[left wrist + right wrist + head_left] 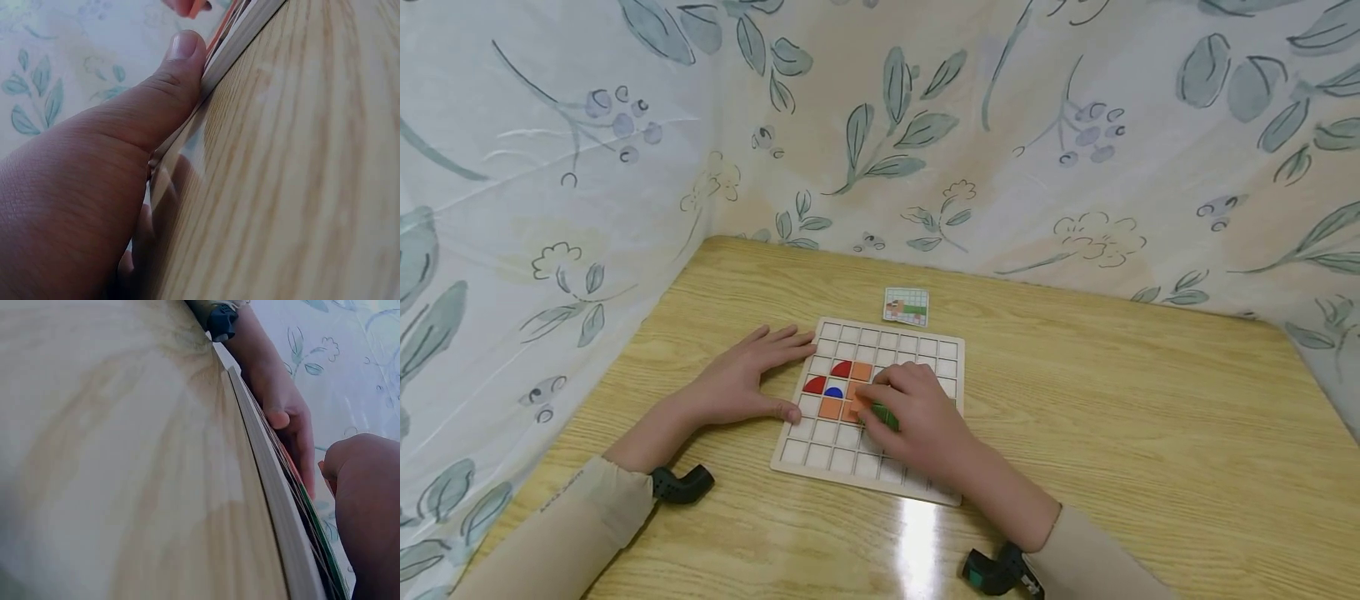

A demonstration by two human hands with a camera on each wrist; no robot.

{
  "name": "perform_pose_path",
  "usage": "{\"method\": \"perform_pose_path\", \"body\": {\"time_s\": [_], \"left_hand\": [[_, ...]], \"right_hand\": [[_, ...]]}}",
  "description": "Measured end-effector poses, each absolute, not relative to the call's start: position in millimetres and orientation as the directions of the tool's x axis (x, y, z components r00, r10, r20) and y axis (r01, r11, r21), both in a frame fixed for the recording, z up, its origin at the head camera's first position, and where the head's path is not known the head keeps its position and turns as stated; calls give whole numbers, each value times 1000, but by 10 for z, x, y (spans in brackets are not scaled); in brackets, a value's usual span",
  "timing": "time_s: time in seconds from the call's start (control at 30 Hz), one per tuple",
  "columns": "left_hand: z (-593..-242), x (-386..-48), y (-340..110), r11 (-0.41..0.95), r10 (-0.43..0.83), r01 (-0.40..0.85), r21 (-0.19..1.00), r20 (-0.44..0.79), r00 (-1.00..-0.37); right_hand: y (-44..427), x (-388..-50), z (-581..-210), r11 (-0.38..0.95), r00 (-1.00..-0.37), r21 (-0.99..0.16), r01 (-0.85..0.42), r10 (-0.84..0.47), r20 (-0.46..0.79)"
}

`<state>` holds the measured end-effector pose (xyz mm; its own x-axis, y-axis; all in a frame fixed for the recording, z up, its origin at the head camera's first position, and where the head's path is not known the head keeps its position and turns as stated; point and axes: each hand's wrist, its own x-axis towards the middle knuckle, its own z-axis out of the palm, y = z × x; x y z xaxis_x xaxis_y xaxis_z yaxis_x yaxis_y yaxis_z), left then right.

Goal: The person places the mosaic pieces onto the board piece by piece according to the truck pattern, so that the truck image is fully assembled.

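Note:
A square wooden grid board [850, 478] lies on the table. My left hand [737, 379] rests at its left edge, fingers extended and thumb [181, 59] touching the rim. Over the board's middle, my right hand [921, 417] pinches an orange tile [196, 8] between thumb and fingers. Set in cells to its left are two red quarter-circle tiles [842, 368], a blue half-circle piece [833, 392] and orange square tiles [830, 407]. Green tiles [886, 414] show beneath the right hand, which partly hides them.
A small printed card [906, 308] with a coloured grid picture lies just behind the board. The wooden table [1112, 400] extends to the right. Leaf-patterned cloth [1037, 150] hangs behind and at the left. Each wrist wears a black device [683, 485].

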<state>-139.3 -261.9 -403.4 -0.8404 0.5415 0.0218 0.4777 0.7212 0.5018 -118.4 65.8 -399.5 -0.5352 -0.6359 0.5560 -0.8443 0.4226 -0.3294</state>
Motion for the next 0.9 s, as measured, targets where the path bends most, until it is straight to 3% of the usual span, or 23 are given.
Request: {"method": "perform_pose_path", "body": {"time_s": [0.9], "left_hand": [[-4031,-1386,-2648,679,597,540,496,54,-800]], "right_hand": [[76,-1166,-3965,423,-556,-367,-829,-693,458]]}}
